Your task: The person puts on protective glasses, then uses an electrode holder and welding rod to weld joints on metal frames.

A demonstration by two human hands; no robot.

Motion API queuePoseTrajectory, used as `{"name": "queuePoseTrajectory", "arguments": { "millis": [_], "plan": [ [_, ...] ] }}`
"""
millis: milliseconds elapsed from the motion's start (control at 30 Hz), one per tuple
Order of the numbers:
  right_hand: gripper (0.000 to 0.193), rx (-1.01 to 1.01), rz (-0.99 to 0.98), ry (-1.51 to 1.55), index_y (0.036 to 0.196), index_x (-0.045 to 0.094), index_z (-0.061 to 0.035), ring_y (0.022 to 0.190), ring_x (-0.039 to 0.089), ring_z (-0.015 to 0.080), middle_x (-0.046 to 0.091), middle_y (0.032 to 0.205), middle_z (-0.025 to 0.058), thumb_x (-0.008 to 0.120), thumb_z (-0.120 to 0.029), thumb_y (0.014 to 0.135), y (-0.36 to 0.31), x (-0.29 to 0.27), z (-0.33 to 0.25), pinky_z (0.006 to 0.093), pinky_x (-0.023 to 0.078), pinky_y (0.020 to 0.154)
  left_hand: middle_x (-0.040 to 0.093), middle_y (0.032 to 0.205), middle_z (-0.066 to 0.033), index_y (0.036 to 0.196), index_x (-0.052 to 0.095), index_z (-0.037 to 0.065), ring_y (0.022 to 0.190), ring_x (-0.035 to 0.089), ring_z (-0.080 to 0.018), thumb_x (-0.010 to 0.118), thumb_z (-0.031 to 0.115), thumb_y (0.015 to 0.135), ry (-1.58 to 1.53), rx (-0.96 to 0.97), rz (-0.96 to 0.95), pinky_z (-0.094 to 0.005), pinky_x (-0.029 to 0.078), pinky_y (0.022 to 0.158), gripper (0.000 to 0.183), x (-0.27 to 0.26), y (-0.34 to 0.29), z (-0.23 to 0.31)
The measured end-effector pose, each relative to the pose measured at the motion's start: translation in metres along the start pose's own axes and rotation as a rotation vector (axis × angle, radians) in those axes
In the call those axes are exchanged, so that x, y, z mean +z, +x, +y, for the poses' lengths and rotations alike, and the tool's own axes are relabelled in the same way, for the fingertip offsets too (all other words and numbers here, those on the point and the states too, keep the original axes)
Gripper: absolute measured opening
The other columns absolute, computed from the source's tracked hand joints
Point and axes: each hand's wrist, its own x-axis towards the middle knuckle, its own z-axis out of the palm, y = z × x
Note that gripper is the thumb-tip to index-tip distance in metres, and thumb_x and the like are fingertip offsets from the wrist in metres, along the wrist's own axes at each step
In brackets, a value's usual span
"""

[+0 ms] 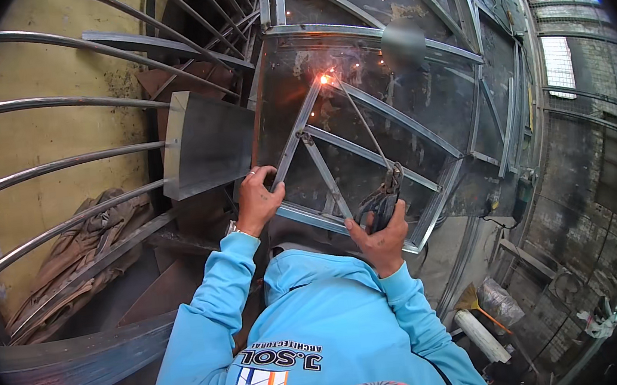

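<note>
My right hand (383,241) is closed round a dark welding electrode holder (381,201). A thin welding rod (362,119) slants up and left from the holder's jaws. Its far tip meets a bright orange arc (324,79), with sparks around it, at the top corner of a grey steel-tube frame (400,120). Thumb and fingers of my left hand (255,200) pinch the lower end of the frame's slanting left bar (295,140). Shorter bars cross inside the frame. It lies on a dark, stained metal worktop (281,64).
Curved shiny metal bars (72,161) and a bent grey sheet (209,143) stand to the left, above crumpled brown cloth (81,250). More steel tubing (344,29) lies across the worktop's far part. At lower right, a white roll (481,336) rests on the floor.
</note>
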Motion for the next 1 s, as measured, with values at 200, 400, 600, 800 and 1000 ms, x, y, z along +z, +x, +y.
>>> {"name": "queuePoseTrajectory", "arguments": {
  "millis": [200, 400, 600, 800, 1000],
  "plan": [
    [0.060, 0.045, -0.035, -0.037, 0.097, 0.045, -0.0057, 0.052, 0.058, 0.0155, 0.058, 0.065, 0.0041, 0.092, -0.030, 0.068, 0.0049, 0.0008, -0.0078, 0.0304, 0.049, 0.051, 0.065, 0.088, -0.0167, 0.095, 0.067, -0.001, 0.083, 0.066, -0.0355, 0.073, 0.009, 0.075, -0.002, -0.021, -0.002, -0.0420, 0.052, 0.076, 0.023, 0.0004, 0.0003, 0.0000],
    [0.059, 0.053, -0.039, -0.040, 0.095, 0.045, -0.0065, 0.051, 0.056, 0.0154, 0.054, 0.062, 0.0027, 0.092, -0.030, 0.068, 0.0066, 0.0023, -0.0101, 0.0309, 0.048, 0.051, 0.065, 0.088, -0.0162, 0.095, 0.066, -0.001, 0.082, 0.066, -0.0336, 0.073, 0.009, 0.075, -0.046, -0.047, -0.016, -0.0413, 0.053, 0.075, 0.023, 0.0017, -0.0007, -0.0023],
    [0.059, 0.051, -0.047, -0.044, 0.095, 0.045, -0.0064, 0.050, 0.056, 0.0151, 0.054, 0.061, 0.0026, 0.092, -0.030, 0.068, 0.0055, 0.0034, -0.0085, 0.0305, 0.048, 0.049, 0.066, 0.089, -0.0160, 0.096, 0.066, -0.001, 0.083, 0.066, -0.0329, 0.073, 0.008, 0.075, -0.023, -0.037, -0.031, -0.0404, 0.053, 0.075, 0.024, 0.0002, -0.0008, 0.0000],
    [0.058, 0.048, -0.053, -0.041, 0.096, 0.046, -0.0059, 0.050, 0.056, 0.0152, 0.055, 0.061, 0.0030, 0.091, -0.029, 0.069, 0.0053, 0.0034, -0.0083, 0.0303, 0.048, 0.049, 0.065, 0.088, -0.0161, 0.095, 0.066, -0.002, 0.081, 0.067, -0.0320, 0.073, 0.008, 0.075, -0.034, -0.029, -0.025, -0.0395, 0.053, 0.074, 0.023, -0.0002, -0.0003, 0.0002],
    [0.059, 0.055, -0.050, -0.039, 0.095, 0.045, -0.0070, 0.050, 0.058, 0.0151, 0.055, 0.061, 0.0030, 0.091, -0.030, 0.069, 0.0052, 0.0062, -0.0044, 0.0302, 0.048, 0.049, 0.065, 0.088, -0.0151, 0.096, 0.067, -0.002, 0.081, 0.068, -0.0292, 0.072, 0.008, 0.076, -0.077, -0.125, -0.045, -0.0376, 0.054, 0.075, 0.023, 0.0016, -0.0006, 0.0007]
  ]
}}
